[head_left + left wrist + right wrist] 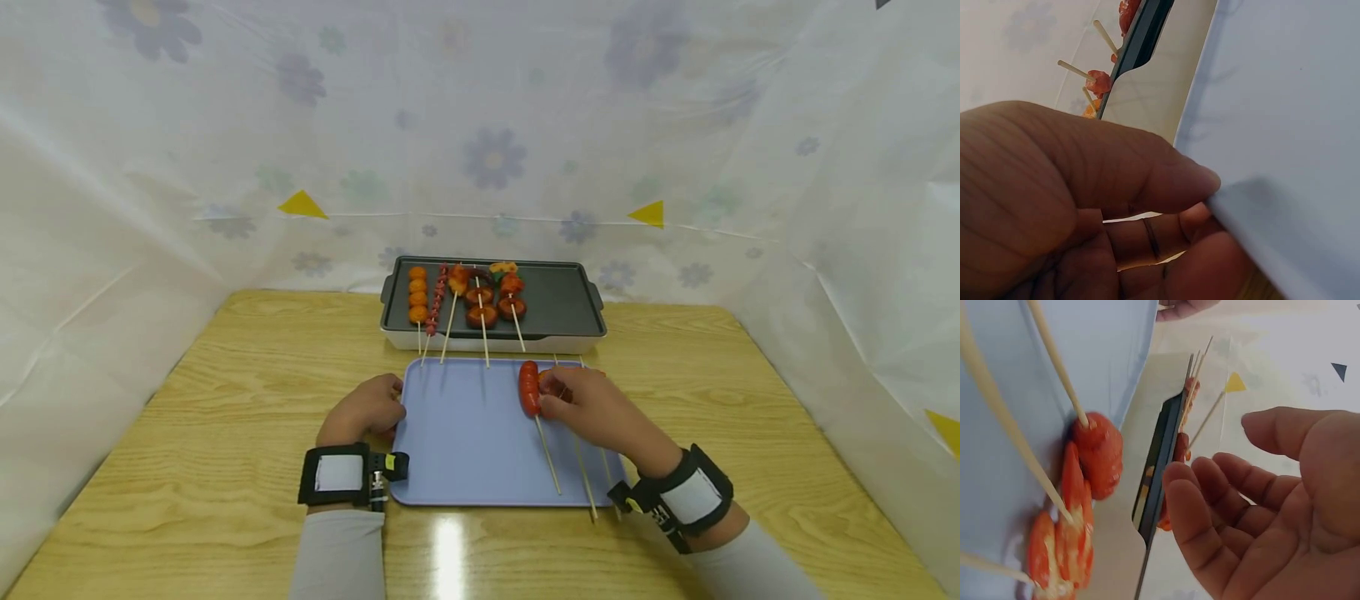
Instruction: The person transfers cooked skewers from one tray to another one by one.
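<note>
Three skewers on thin, pale wooden sticks (548, 458) are laid across the right half of a light-blue rectangular tray (457, 442), which is set at the centre of the frame on a yellowish wood-grain table (247, 400). On the leftmost of the three, a glossy, scored red sausage (529, 387) is carried just left of the person's right hand (588, 404); the other two are largely hidden by that hand in the head view, while red-and-pale pieces (1072, 544) are shown on them at lower left in the right wrist view. There, the right hand's fingers are seen apart and loosely bent, with the thumb well separated from them and a gap left between the fingers and the sausage. At centre left of the head view, the tray's edge is pinched near its upper left corner by the person's left hand (367, 408), its thumb laid on top and its fingers clamped underneath.

Above the tray in the frame, a black rectangular grill pan on a pale base (558, 300) is filled on its left and middle parts by a skewer of orange balls (417, 296), one of small dark-red pieces (437, 304), one of an orange-brown chunk (458, 282), and two bearing brown rounds (482, 317). The background is covered by a white flower-printed sheet (491, 158).
</note>
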A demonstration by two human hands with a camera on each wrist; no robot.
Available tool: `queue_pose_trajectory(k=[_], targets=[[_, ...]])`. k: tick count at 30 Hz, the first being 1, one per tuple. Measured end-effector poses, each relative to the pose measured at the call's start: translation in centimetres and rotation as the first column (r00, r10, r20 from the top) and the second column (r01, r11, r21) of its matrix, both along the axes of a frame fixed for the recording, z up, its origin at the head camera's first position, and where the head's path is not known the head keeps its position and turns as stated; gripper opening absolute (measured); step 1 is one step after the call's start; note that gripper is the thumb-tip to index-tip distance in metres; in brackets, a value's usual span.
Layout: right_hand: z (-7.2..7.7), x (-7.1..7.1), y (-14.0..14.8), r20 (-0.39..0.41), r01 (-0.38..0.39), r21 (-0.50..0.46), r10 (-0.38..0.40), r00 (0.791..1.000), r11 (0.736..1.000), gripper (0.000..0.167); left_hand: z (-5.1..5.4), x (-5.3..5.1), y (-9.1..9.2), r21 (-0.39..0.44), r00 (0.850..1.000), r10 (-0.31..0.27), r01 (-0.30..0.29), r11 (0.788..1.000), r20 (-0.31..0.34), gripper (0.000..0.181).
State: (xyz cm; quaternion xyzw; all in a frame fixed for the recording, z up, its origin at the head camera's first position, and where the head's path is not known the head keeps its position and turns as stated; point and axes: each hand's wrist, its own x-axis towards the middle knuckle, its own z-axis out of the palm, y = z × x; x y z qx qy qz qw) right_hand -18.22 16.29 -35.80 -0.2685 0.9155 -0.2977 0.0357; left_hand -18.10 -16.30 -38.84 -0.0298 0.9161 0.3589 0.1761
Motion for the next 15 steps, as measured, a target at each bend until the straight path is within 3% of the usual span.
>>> queue_pose_trajectory(k=[6, 12, 15], targets=[[0.3, -0.6, 0.3, -0.138, 0.011, -0.001, -0.011, 0.99, 1.0, 0.017, 0.0, 0.0, 0.0, 0.001, 1.0, 0.007, -0.007, 1.0, 0.003, 0.05], [0.2, -1.1, 0.6, -0.209, 0.042, 0.09, -0.022, 0.978, 0.995, 0.066, -0.1, -0.1, 0.0, -0.002, 1.0, 0.013, -0.013, 1.0, 0.015, 0.05], [0.1, -1.4, 0.6, -0.24, 0.061, 0.148, -0.024, 0.97, 0.987, 0.082, -0.1, -0.1, 0.0, -0.005, 1.0, 0.006, -0.006, 1.0, 0.013, 0.05]])
